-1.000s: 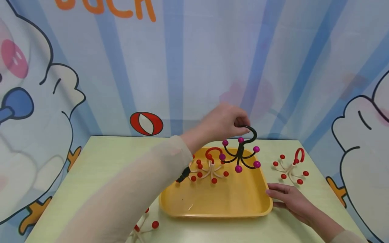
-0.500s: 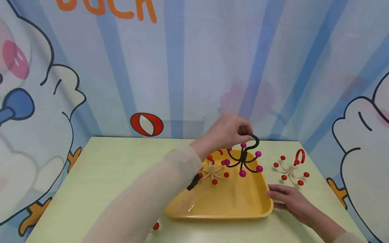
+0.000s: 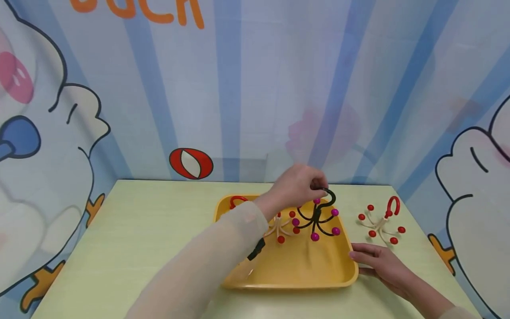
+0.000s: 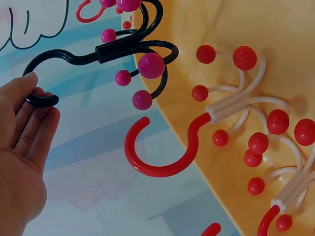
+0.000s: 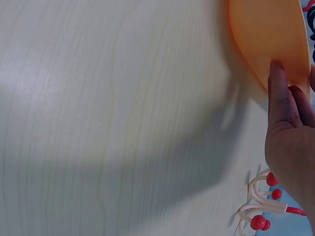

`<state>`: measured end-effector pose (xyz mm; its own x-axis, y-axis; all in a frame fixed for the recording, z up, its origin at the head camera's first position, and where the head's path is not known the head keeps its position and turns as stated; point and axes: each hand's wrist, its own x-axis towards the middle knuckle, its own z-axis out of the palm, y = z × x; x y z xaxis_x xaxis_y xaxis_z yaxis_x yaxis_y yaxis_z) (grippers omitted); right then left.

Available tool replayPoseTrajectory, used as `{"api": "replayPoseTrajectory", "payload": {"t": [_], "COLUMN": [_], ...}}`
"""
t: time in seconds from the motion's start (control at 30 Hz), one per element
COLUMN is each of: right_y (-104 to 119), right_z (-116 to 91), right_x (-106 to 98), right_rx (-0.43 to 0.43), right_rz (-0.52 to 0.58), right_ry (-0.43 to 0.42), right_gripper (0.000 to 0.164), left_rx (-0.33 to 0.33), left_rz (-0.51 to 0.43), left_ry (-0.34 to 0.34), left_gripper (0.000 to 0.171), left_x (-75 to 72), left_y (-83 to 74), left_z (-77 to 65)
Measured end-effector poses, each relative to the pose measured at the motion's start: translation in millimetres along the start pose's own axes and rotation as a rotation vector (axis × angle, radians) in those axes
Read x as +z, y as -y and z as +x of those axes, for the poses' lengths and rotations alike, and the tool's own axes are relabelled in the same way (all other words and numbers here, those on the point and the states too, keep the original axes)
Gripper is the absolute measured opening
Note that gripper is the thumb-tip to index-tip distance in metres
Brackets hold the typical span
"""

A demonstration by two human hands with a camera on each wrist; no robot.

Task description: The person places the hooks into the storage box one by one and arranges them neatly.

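Black hanger (image 4: 117, 51) in left hand (image 4: 22, 152)

the hook (image 3: 316, 215) is black, its balls (image 4: 151, 65) magenta, tray (image 3: 296, 266) yellow, and backdrop (image 3: 255, 88) blue-striped.

Pale table (image 3: 167, 221); blue-striped backdrop (image 3: 255, 88) behind, orange letters (image 3: 159, 18) up top, 1 red-white oval (image 3: 191, 163) lower down.

Room inside yellow tray (image 3: 292, 269) near front, red-balled hooks (image 4: 227, 109) behind, right hand (image 3: 381, 264) blocking right side
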<state>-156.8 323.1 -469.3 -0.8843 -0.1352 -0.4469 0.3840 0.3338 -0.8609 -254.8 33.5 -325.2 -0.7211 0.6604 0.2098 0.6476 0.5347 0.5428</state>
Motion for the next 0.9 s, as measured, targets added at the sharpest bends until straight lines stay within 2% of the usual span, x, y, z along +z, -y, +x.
{"api": "replayPoseTrajectory", "payload": {"t": [0.4, 0.9], "right_y": [-1.2, -1.8], "right_z": [-0.7, 0.0], "right_x": [-0.9, 1.3], "right_rx": [-0.005, 0.004], "right_rz": [0.005, 0.022], "right_ry": [0.008, -0.021], "right_gripper": [0.065, 0.062], "left_rx": [-0.030, -0.055], "left_rz": [0.003, -0.010], "left_ry": [0.012, 0.030], "left_gripper": [0.009, 0.010], "left_x": [16.4, 33.9], "left_y": [9.3, 15.1], "left_z": [2.1, 4.1]}}
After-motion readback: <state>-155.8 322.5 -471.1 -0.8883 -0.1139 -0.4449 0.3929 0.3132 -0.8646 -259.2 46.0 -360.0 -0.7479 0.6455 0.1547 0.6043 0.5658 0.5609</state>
